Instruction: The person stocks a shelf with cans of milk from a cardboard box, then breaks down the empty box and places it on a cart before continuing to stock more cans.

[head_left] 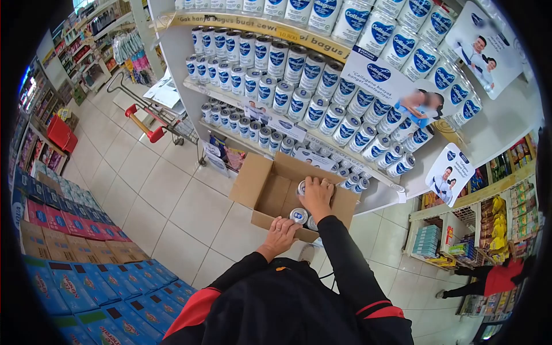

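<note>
An open cardboard box [253,192] sits in front of me, its flaps spread, with a few cans standing at its right side. My right hand [318,196] reaches into it from above, fingers curled round a white can [301,187] that is mostly covered by the hand. My left hand [280,233] grips the near wall of the box, fingers bent over the rim. Right beside those fingertips stands another can [298,215], silver lid up. One more can [311,223] shows partly under my right wrist.
Shelves of white and blue cans [299,106] rise behind the box. A shopping trolley [146,126] stands at the left on the tiled floor [155,184]. Stacked blue cartons [109,293] fill the lower left. A person in a red top [503,279] is at the right.
</note>
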Demonstrator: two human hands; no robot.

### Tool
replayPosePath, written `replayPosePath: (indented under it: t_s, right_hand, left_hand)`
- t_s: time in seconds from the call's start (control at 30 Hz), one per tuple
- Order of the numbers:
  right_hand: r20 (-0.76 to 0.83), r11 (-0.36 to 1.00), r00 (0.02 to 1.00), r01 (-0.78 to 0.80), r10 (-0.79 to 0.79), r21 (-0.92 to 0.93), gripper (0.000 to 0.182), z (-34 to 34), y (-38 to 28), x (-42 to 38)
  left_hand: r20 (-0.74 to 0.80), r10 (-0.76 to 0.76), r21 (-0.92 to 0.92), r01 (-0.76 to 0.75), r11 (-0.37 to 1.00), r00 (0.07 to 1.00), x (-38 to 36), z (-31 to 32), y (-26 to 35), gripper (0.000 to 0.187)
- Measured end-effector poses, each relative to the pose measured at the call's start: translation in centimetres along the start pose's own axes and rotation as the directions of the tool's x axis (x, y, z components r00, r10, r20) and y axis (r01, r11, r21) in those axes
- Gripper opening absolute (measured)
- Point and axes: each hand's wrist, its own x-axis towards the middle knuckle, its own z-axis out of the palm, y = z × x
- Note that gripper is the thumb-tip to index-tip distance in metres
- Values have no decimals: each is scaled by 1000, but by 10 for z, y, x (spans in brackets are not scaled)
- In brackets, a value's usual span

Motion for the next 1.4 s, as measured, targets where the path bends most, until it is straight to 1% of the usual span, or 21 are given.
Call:
replayPosePath:
  t_s: [0.17,0.23,0.5,0.6,0.63,0.7,0.73,0.83,0.9,0.97,1.0,1.07,1.1,1.13,1.17,1.2,1.23,1.27,1.33,1.37,1.4]
  right_hand:
    - [-34,1000,999,7,-7,-3,41,4,6,-6]
    - [-50,997,997,65,-63,31,39,2,14,-10]
    - [-237,979,964,154,-119,135,48,-6,25,-32]
    - [-357,853,931,249,-79,459,50,-15,32,-38]
    - [-370,860,927,238,-63,451,50,-21,35,-42]
    - [-326,542,945,262,24,799,54,-33,41,-54]
    - [-373,529,927,293,48,796,54,-39,44,-60]
    - [-422,479,896,314,134,819,55,-59,57,-84]
    - [-330,279,924,270,195,921,57,-53,71,-97]
    - [-261,0,936,268,236,963,58,-94,80,-115]
    - [-292,23,924,296,246,955,58,-115,90,-121]
    - [-509,57,824,512,247,857,60,-157,113,-135]
    - [-661,172,714,639,230,750,62,-182,127,-139]
    - [-798,410,574,693,185,593,63,-208,143,-143]
    - [-871,458,446,743,206,489,65,-228,155,-142]
    - [-942,566,236,754,238,332,60,-247,165,-134]
    - [-987,714,102,681,123,160,60,-267,183,-129]
    - [-999,806,22,590,39,45,61,-287,197,-123]
    - [-992,869,-70,479,-108,-128,62,-326,217,-103]
    - [-989,899,-37,414,-140,-143,63,-339,230,-91]
    - [-972,891,-113,387,-207,-235,54,-357,239,-74]
  left_hand:
    - [4,6,0,-6,1000,1000,-1,-2,-2,52]
    - [-21,22,42,-21,999,1000,2,-3,-2,52]
    - [-65,51,110,-44,993,997,1,2,-2,49]
    - [-72,59,129,-49,990,996,1,3,-2,47]
    - [-78,81,122,-72,990,994,1,4,-2,47]
    - [-87,73,126,-61,990,994,1,6,-1,49]
    - [-93,103,116,-92,989,990,3,4,-1,49]
    - [30,57,77,-59,995,998,6,-10,3,59]
    - [86,26,37,-30,999,996,5,-16,6,61]
    - [63,37,71,-42,997,997,3,-14,5,63]
    - [45,45,90,-49,995,998,5,-13,6,65]
    - [11,75,101,-76,992,997,4,-7,5,66]
    - [-8,62,106,-61,992,998,2,-2,2,63]
    - [-23,48,112,-45,993,999,0,2,0,60]
    - [-32,70,110,-66,992,997,-2,3,-2,60]
    - [-46,92,117,-86,989,995,-1,3,-4,57]
    - [-61,114,124,-106,987,992,-1,4,-6,54]
    - [-71,136,126,-126,984,988,-3,7,-10,54]
    - [-83,143,183,-126,975,986,-10,18,-17,57]
    - [-92,154,191,-135,972,984,-21,28,-25,57]
    - [-46,120,209,-108,972,992,-35,41,-34,58]
